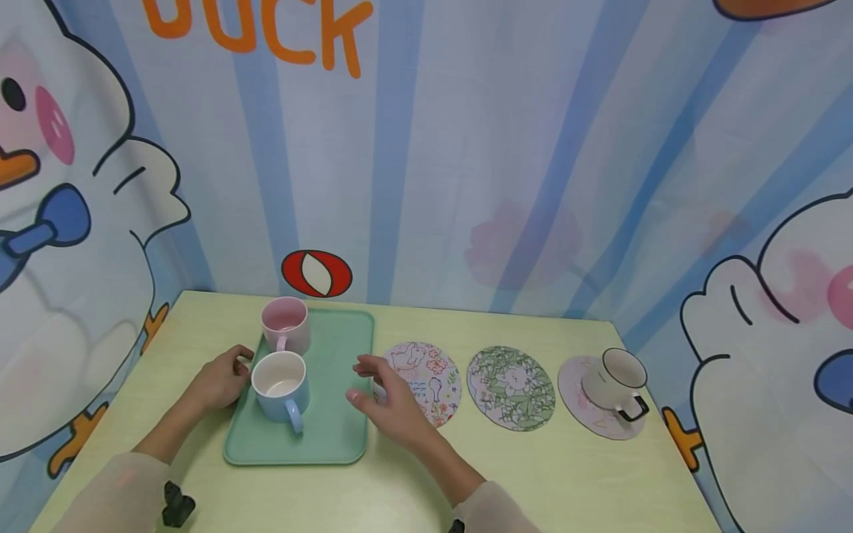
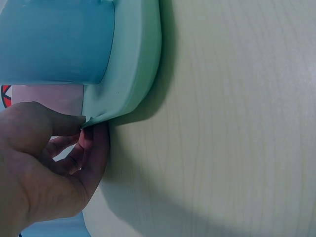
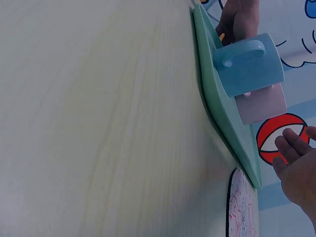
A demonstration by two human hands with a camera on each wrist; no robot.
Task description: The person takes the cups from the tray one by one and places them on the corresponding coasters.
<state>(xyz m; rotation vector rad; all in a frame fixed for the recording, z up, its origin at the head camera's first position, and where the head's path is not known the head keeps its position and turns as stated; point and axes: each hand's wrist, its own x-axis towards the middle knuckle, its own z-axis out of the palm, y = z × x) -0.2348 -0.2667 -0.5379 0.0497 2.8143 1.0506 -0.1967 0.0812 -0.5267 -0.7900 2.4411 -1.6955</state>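
A pale yellow tabletop (image 1: 546,481) with a faint wood grain runs back to a hanging cloth (image 1: 440,148), striped in white and light blue, a little creased, printed with big cartoon birds and orange lettering. On the left lies a green tray (image 1: 338,370), smooth, rectangular, round-cornered, with a raised rim. Two glossy mugs stand upright on it, a blue mug (image 1: 280,403) in front and a pink mug (image 1: 288,327) just behind. A third, the white mug (image 1: 606,381), its handle edged in black, stands over at the right on one of three round, flat, printed coasters (image 1: 512,389), which lie in a row beside the tray.

I see two hands, apart, on either side of the tray. The left hand (image 1: 225,376) pinches the tray's rim between thumb and fingers; the right hand (image 1: 398,411) is held near the opposite edge, fingers loose and grasping nothing.
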